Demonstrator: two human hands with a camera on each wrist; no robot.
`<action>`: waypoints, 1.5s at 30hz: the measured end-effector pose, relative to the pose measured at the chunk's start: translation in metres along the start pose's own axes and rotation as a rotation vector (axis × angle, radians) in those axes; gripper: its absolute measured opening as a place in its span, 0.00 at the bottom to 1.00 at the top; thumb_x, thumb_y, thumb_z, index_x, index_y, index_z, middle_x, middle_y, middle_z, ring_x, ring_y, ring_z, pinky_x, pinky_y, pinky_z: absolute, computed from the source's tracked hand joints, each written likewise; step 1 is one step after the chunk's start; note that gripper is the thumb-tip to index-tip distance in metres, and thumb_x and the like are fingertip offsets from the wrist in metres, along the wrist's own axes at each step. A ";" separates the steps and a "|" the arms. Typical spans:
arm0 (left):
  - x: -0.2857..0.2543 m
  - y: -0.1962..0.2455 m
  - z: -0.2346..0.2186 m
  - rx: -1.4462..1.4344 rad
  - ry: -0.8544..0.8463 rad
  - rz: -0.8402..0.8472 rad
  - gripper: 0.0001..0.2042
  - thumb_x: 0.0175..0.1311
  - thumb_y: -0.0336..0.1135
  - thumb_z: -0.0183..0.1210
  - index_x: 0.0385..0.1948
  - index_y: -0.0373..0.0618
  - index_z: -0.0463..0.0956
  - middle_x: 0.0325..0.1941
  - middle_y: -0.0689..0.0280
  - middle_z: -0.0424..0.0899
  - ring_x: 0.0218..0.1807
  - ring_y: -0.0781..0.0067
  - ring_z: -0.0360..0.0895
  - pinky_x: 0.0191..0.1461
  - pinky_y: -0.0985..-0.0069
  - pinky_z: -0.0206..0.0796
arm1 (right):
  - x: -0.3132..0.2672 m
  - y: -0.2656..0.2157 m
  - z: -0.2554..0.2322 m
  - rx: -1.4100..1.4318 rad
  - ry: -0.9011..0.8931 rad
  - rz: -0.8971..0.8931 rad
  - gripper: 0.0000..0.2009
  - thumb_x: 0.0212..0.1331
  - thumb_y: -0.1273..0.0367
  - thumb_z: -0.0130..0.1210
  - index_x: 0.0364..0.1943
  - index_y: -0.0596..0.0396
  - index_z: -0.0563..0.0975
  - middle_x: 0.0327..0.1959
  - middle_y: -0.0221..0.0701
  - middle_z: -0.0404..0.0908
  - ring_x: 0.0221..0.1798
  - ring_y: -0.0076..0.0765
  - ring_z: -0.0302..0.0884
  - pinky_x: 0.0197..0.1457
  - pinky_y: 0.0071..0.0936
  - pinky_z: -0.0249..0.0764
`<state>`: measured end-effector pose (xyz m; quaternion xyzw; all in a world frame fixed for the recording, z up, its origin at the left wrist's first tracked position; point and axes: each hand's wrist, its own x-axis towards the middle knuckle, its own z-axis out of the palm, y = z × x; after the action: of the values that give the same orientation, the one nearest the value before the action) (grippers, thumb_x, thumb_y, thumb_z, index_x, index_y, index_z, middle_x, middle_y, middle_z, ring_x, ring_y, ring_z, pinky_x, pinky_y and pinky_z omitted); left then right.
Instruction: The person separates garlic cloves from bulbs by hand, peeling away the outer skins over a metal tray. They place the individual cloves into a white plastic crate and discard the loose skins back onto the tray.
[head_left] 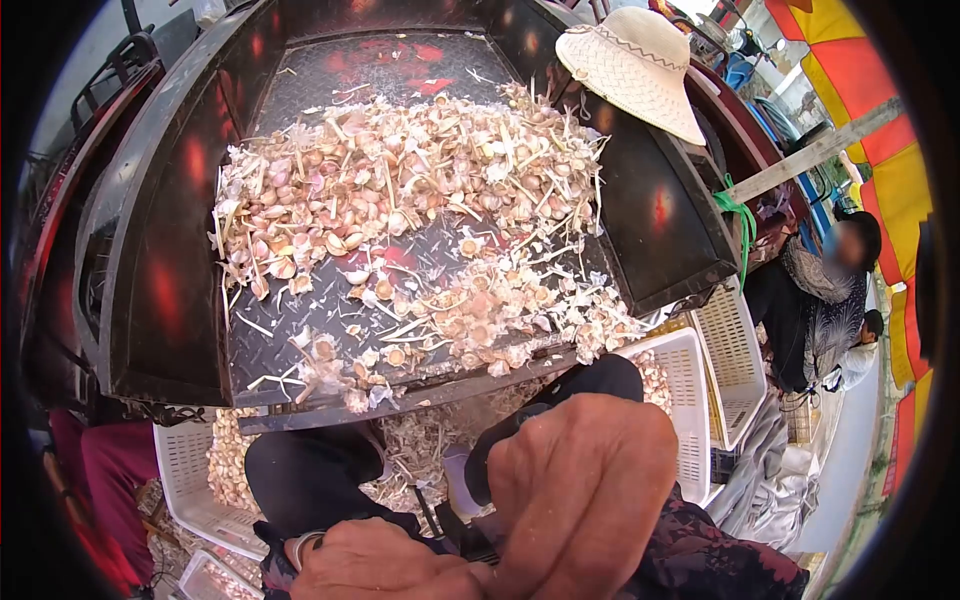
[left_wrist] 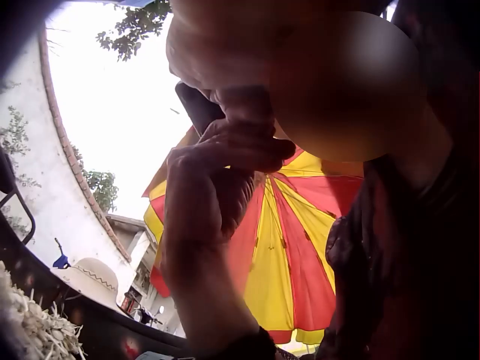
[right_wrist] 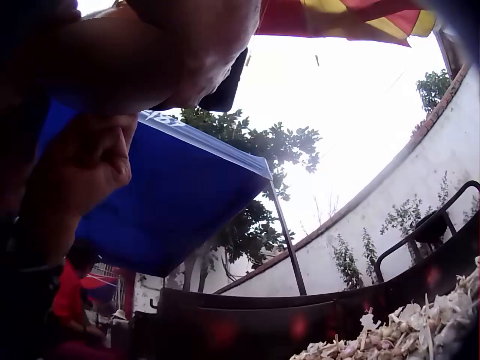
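Note:
At the bottom of the head view, my left hand [head_left: 375,560] is low over the lap, back up, with a ring on one finger. Larger and closer, my right hand [head_left: 585,460] is raised beside it; its fingertips are hidden. The left wrist view looks upward at a hand [left_wrist: 214,169] with bent fingers, and the right wrist view shows a hand [right_wrist: 86,165] with curled fingers in shadow. Whether anything is between the fingers cannot be seen. Beyond the hands, loose garlic cloves [head_left: 350,210] and papery skins [head_left: 480,310] cover part of a metal cart bed [head_left: 270,345].
White baskets [head_left: 685,385] with cloves stand under the bed's edge on both sides. A straw hat [head_left: 635,65] hangs on the bed's right wall [head_left: 650,205]. Someone in a patterned top [head_left: 815,310] is at the right. A red and yellow umbrella [left_wrist: 277,262] and blue canopy [right_wrist: 176,199] are overhead.

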<state>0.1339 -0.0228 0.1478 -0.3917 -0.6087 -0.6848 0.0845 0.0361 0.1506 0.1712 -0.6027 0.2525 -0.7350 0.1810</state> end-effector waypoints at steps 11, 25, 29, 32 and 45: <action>0.020 0.003 0.005 0.100 -0.077 0.319 0.13 0.49 0.31 0.65 0.36 0.36 0.79 0.25 0.53 0.80 0.15 0.69 0.71 0.12 0.75 0.53 | -0.005 0.010 0.034 0.104 0.297 -0.248 0.05 0.59 0.82 0.57 0.28 0.73 0.80 0.25 0.52 0.78 0.11 0.27 0.71 0.11 0.18 0.61; -0.007 -0.137 -0.011 -0.909 0.868 -0.841 0.19 0.73 0.48 0.48 0.41 0.39 0.75 0.28 0.68 0.77 0.20 0.80 0.71 0.14 0.86 0.53 | -0.042 0.033 -0.042 -0.633 0.536 0.750 0.11 0.61 0.72 0.60 0.45 0.64 0.79 0.31 0.34 0.85 0.26 0.23 0.83 0.31 0.18 0.77; -0.018 -0.161 -0.060 -0.916 0.797 -0.717 0.15 0.72 0.42 0.49 0.43 0.38 0.75 0.29 0.64 0.79 0.21 0.79 0.72 0.13 0.87 0.51 | -0.055 0.082 -0.123 -0.777 0.773 0.742 0.08 0.62 0.69 0.58 0.38 0.61 0.82 0.24 0.33 0.83 0.22 0.26 0.80 0.25 0.20 0.72; -0.018 -0.166 -0.069 -0.821 0.892 -0.820 0.13 0.72 0.41 0.52 0.42 0.40 0.76 0.31 0.66 0.78 0.23 0.82 0.71 0.12 0.90 0.51 | -0.071 0.146 -0.178 -1.208 0.458 0.716 0.07 0.61 0.71 0.58 0.37 0.62 0.81 0.25 0.32 0.83 0.24 0.27 0.81 0.25 0.26 0.73; -0.027 -0.182 -0.073 -0.713 0.965 -0.894 0.13 0.69 0.39 0.56 0.45 0.39 0.76 0.34 0.66 0.80 0.32 0.75 0.76 0.27 0.85 0.64 | -0.104 0.134 -0.182 -1.017 0.672 0.994 0.12 0.50 0.73 0.62 0.37 0.65 0.76 0.21 0.38 0.81 0.22 0.27 0.83 0.22 0.27 0.74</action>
<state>0.0130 -0.0537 -0.0057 0.2334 -0.3464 -0.9054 -0.0763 -0.1252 0.1301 -0.0172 -0.1734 0.8391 -0.5050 0.1041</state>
